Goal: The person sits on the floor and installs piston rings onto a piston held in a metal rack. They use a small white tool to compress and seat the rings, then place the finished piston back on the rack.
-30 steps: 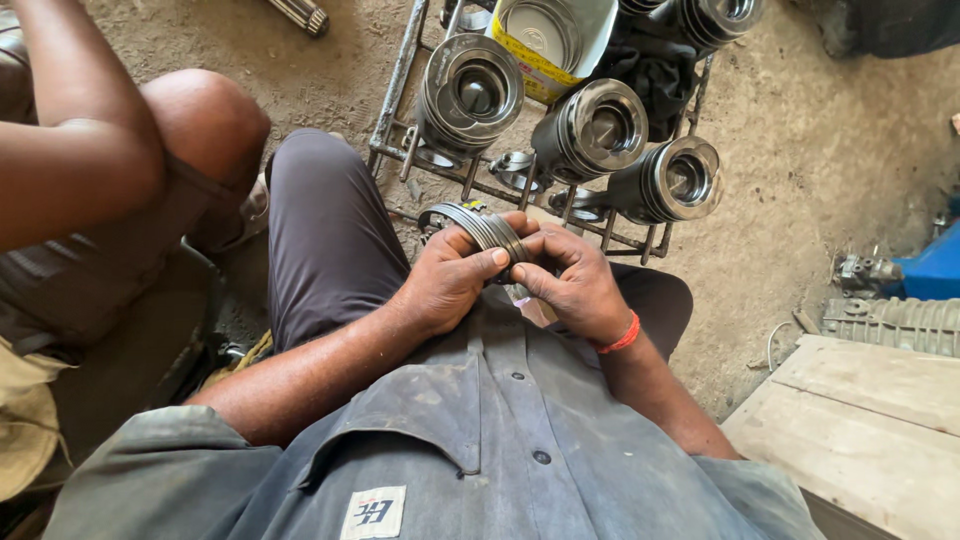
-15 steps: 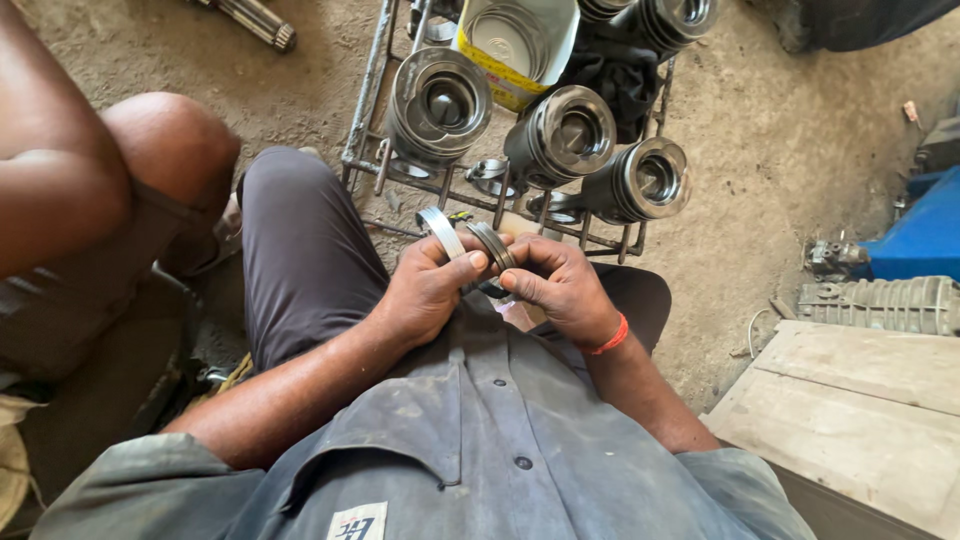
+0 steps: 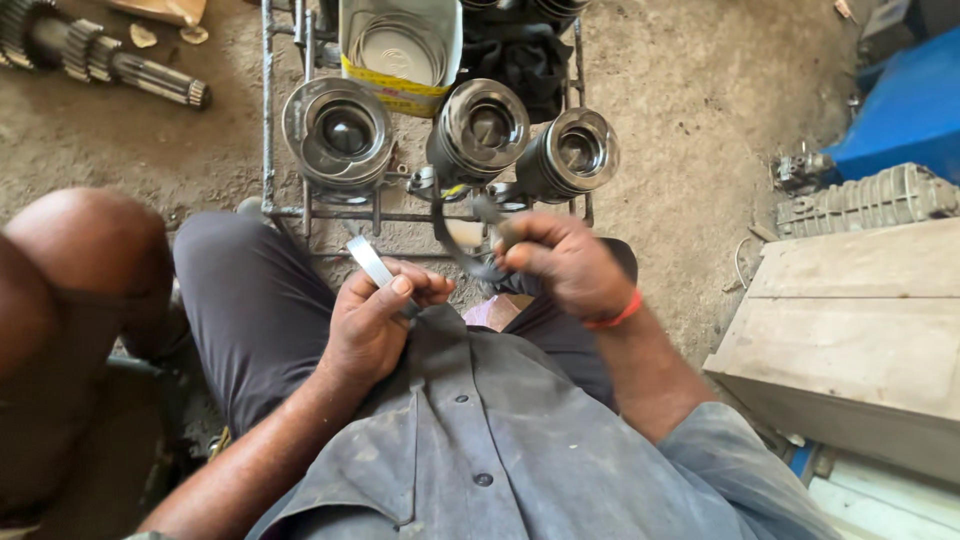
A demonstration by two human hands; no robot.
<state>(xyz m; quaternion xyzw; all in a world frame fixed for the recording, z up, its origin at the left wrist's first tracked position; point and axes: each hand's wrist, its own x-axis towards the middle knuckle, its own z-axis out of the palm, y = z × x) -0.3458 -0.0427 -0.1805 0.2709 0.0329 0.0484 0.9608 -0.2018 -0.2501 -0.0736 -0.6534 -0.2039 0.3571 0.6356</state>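
Where both hands were pressed together on one stack of bearing halves a second ago, they are now drawn apart with a piece in each.

While the left hand (image 3: pixel 375 325) closes thumb and fingers around a bright, curved, silvery metal half-shell (image 3: pixel 372 262) that sticks up and away from the palm, the right hand (image 3: pixel 565 265) pinches a darker, thin, curved metal strip (image 3: pixel 455 245) whose arc hangs toward the rack. Both grips are tight, fingers curled with no gap showing. Separating the pair suggests the shells are being sorted or checked one at a time. Just beyond the hands, three grey ringed pistons (image 3: pixel 478 128) lie on a rusty welded steel rack (image 3: pixel 268 150), beside a white and yellow carton (image 3: pixel 400 90). A dark toothed gear shaft (image 3: pixel 100 60) rests on the dirt floor, well apart.
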